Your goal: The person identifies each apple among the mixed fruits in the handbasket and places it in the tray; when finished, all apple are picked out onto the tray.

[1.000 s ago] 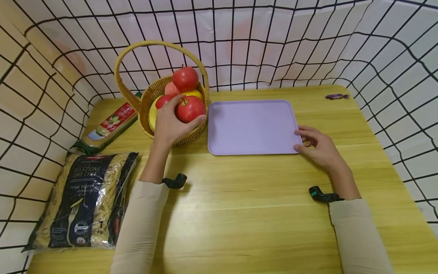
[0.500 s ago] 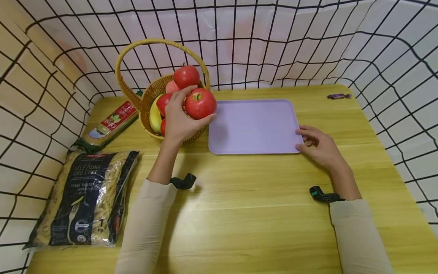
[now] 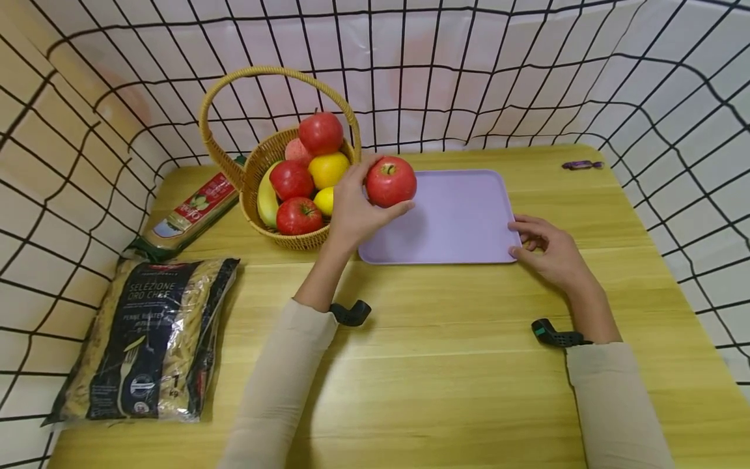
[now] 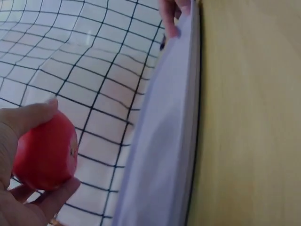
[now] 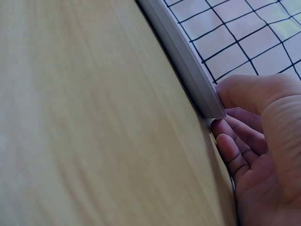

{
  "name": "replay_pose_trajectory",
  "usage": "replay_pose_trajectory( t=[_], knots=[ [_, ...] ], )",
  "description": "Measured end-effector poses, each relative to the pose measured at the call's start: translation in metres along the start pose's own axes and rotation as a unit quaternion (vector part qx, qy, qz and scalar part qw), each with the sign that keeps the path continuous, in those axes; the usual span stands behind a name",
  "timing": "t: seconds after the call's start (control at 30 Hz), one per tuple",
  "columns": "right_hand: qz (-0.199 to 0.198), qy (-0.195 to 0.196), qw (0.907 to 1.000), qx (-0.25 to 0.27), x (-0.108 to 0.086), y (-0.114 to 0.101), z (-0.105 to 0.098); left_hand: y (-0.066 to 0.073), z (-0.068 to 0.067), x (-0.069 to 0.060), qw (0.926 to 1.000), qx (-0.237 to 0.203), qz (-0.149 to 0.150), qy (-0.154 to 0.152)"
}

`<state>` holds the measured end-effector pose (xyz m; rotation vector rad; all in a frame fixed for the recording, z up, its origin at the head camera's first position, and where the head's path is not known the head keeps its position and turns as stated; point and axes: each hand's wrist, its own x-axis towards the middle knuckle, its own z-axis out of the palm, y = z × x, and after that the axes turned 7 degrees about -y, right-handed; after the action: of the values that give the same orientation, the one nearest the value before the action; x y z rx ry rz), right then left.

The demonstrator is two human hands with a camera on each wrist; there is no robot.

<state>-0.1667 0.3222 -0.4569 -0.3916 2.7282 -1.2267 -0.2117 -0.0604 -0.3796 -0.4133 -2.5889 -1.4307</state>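
the round apple [image 3: 391, 182] could drop and roll if the left hand [image 3: 359, 208] goes slack, i think. that hand is spread as wide as the apple, thumb and fingers pinching it above the tray [image 3: 463, 215], toward ten o'clock. the right hand [image 3: 551, 254] pinches the tray's edge near four o'clock.

Head view is bright; glare marks table [image 3: 445, 378] and pasta bag [image 3: 143, 342]; soft shadow falls on tray [image 3: 459, 215]; wrist views are dimmer, softer.
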Motion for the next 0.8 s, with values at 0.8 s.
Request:
replay_pose_trajectory(
  t=[0.8],
  knots=[
    [0.006, 0.004, 1.0000, 0.006, 0.000, 0.000, -0.001, -0.040, 0.072, 0.043, 0.9918, -0.009, -0.126, 0.021]
  ],
)
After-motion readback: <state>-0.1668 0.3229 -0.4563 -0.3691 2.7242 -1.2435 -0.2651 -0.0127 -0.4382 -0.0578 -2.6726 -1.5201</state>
